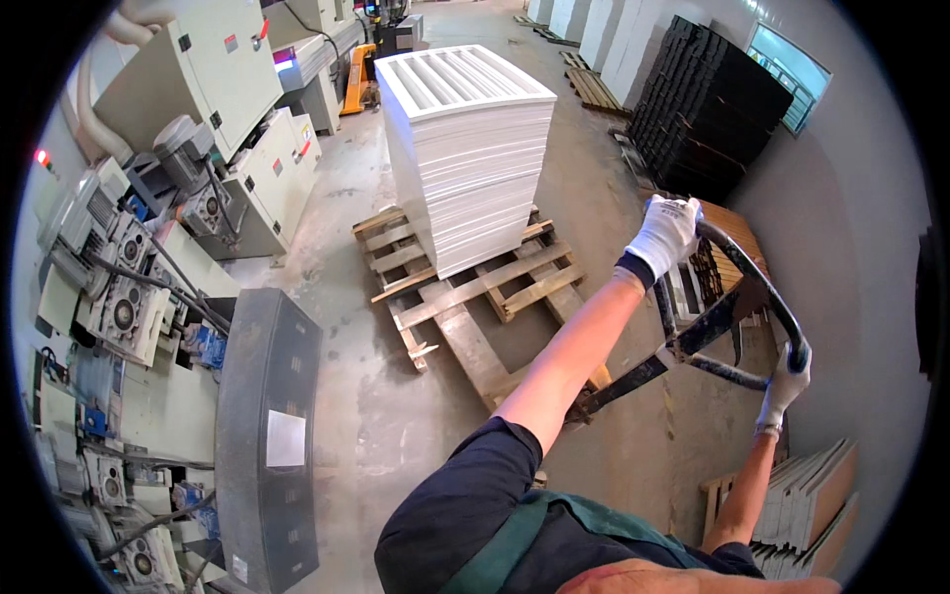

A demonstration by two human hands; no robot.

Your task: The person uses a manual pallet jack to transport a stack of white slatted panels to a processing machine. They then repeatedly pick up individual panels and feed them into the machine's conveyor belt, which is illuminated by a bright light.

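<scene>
Both my hands wear white gloves and grip the worn dark loop handle (770, 287) of a pallet jack. My left hand (668, 234) is closed around the loop's far end. Lower on the loop, at its near right corner, my right hand (787, 388) is wrapped round the bar. From the loop the jack's dark shaft (633, 383) slants down toward a wooden pallet (457, 295). On that pallet stands a tall stack of white panels (475, 188), the top one slatted. My left arm hides part of the pallet and the jack's base.
Machines with motors and cables (124, 307) line the left side, beside a long dark grey cabinet (267, 445). Black stacked pieces (708, 109) stand by the right wall. Leaning boards (807, 500) are close at my right. An orange pallet jack (357, 79) stands farther back.
</scene>
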